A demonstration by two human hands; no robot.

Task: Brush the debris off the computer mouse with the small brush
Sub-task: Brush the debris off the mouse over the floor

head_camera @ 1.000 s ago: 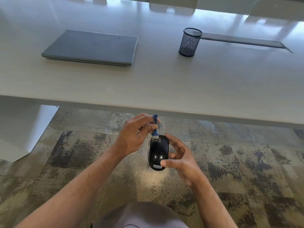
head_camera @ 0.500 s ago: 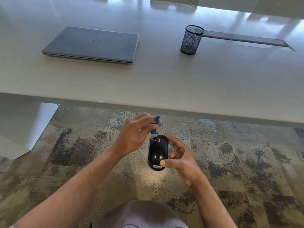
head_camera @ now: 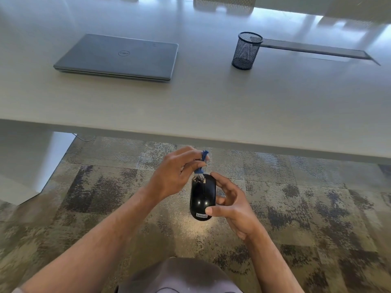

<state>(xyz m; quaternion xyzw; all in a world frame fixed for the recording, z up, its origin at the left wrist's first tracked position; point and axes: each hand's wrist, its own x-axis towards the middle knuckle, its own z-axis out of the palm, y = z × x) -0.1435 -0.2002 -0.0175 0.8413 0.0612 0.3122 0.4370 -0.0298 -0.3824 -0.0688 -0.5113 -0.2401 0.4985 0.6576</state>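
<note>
Head view, lower centre of the frame: right hand (head_camera: pixel 233 210) grips a black computer mouse (head_camera: pixel 202 196) by its sides, thumb on the near end, above patterned carpet (head_camera: pixel 317 197). Left hand (head_camera: pixel 175 173) pinches a small blue brush (head_camera: pixel 201 166), bristles touching the mouse's far end, where pale debris (head_camera: pixel 197 179) lies. Beyond, a pale table (head_camera: pixel 211 102) bears a closed laptop (head_camera: pixel 118 57) at upper left and a mesh pen cup (head_camera: pixel 246 50) at upper right

one mouse (head_camera: pixel 203 197), one small brush (head_camera: pixel 202 163), one laptop (head_camera: pixel 118 57), one mesh cup (head_camera: pixel 246 50), two hands; debris specks perhaps uncountable.
</note>
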